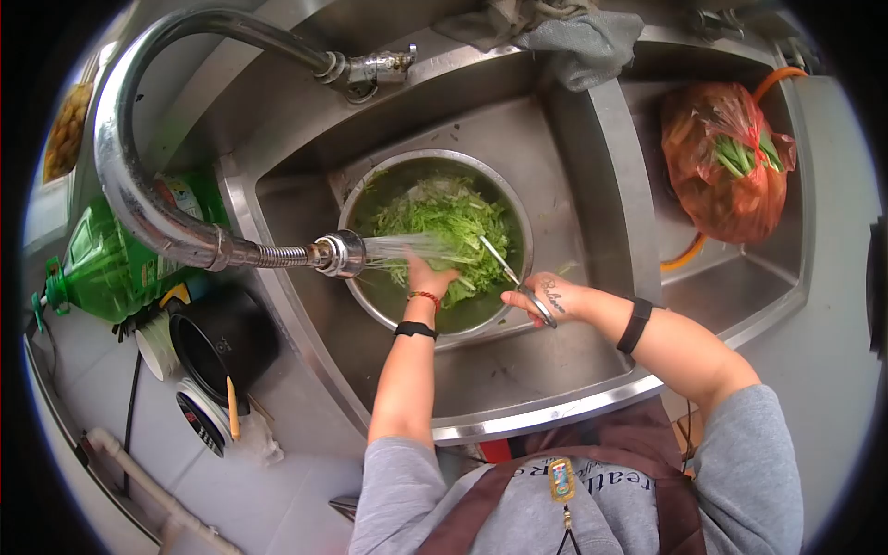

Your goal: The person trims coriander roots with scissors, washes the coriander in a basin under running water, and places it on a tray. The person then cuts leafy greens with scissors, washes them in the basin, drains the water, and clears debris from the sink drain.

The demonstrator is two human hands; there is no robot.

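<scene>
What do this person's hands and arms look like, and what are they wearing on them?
Both hands are bare. Left hand: red bracelet and black wristband. Right hand: dark script tattoo, wider black band up the forearm. Short grey sleeves.

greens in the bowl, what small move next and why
I'd probably use the metal tool in the right hand to nudge the far-right greens left, under the water: the spray lands mainly beside the left hand, and the tool's tip already reaches the greens.
</scene>
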